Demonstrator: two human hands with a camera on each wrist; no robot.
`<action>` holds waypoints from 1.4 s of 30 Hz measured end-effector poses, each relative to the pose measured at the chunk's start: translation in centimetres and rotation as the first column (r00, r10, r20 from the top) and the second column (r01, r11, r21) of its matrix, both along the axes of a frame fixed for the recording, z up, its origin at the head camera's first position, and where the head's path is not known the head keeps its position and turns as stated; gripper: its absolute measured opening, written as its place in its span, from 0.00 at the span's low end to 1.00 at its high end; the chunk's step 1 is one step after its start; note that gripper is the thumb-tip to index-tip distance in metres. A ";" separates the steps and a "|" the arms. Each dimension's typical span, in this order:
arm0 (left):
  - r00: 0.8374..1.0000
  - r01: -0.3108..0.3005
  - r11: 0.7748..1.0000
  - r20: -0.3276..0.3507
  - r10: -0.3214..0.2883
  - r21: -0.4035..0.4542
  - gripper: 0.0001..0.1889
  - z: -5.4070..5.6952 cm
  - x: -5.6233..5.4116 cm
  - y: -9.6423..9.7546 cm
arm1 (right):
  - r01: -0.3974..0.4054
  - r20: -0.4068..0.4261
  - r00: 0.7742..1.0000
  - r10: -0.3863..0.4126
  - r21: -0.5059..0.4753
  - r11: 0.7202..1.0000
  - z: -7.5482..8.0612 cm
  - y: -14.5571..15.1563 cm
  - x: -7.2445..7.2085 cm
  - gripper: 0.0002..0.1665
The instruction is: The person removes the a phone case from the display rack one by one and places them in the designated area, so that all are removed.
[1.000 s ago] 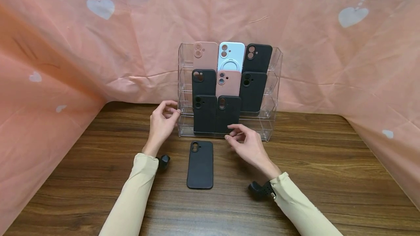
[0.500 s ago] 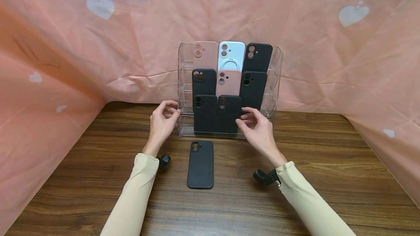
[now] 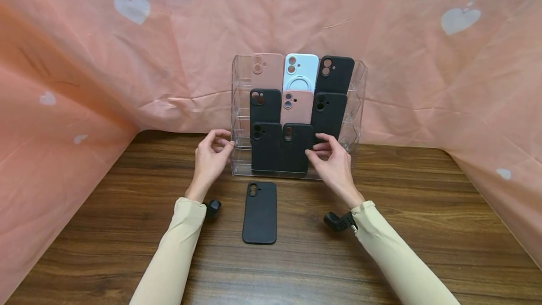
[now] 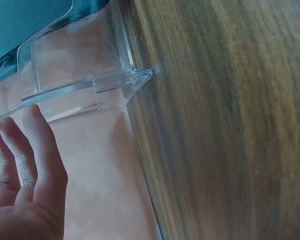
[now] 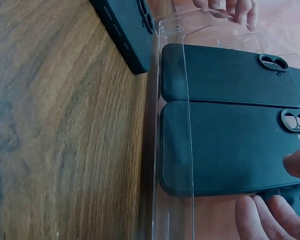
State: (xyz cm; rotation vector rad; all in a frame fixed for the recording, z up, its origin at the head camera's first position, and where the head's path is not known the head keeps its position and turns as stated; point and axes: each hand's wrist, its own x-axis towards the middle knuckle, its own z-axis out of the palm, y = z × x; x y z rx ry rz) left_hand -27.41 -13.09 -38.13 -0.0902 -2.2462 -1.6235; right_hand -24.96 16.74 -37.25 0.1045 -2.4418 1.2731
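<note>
A clear tiered display stand [image 3: 360, 107] holds phone cases in pink, white and black. My left hand [image 3: 211, 154] grips the stand's left side wall; in the left wrist view its fingertips [image 4: 34, 111] meet the clear edge. My right hand [image 3: 334, 164] is at the right edge of the right-hand black phone case [image 3: 296, 149] in the lowest filled tier. In the right wrist view, the thumb overlaps this case's face and the other fingertips lie along its long edge, bent. Beside it stands another black case [image 3: 266, 149]. One more black case [image 3: 260, 215] lies flat before the stand.
The wooden table [image 3: 402, 229] runs up to a pink cloth backdrop [image 3: 402, 74] with white hearts. Upper tiers hold two pink cases, a white case [image 3: 301, 67] with a ring, and further black ones. Each wrist wears a black camera.
My right hand has moved from the lower front of the right-hand black case to its right edge, up and to the right. The left hand has stayed at the stand's side.
</note>
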 end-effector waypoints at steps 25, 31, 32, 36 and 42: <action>1.000 -0.001 1.000 0.006 0.001 0.003 0.12 0.0 0.0 0.0 | -0.139 0.129 0.974 0.184 -0.296 0.945 -0.5 1.0 -0.4 0.22; 1.000 -0.001 1.000 -0.006 0.001 0.005 0.11 -0.1 -0.1 0.0 | -0.170 0.117 0.972 0.204 -0.249 0.953 -0.3 1.4 -0.3 0.20; 1.000 -0.001 1.000 -0.008 0.001 0.005 0.11 -0.1 -0.1 0.0 | -0.170 0.114 0.973 0.201 -0.238 0.956 -0.2 1.5 -0.3 0.20; 1.000 0.000 1.000 -0.005 0.000 0.004 0.11 -0.1 -0.1 0.0 | -0.166 0.094 0.978 0.188 -0.205 0.965 -0.1 1.5 -0.1 0.19; 1.000 0.003 1.000 0.008 -0.003 0.011 0.12 -0.1 0.0 0.0 | -0.173 0.028 0.983 0.181 -0.182 0.968 0.5 1.6 0.1 0.18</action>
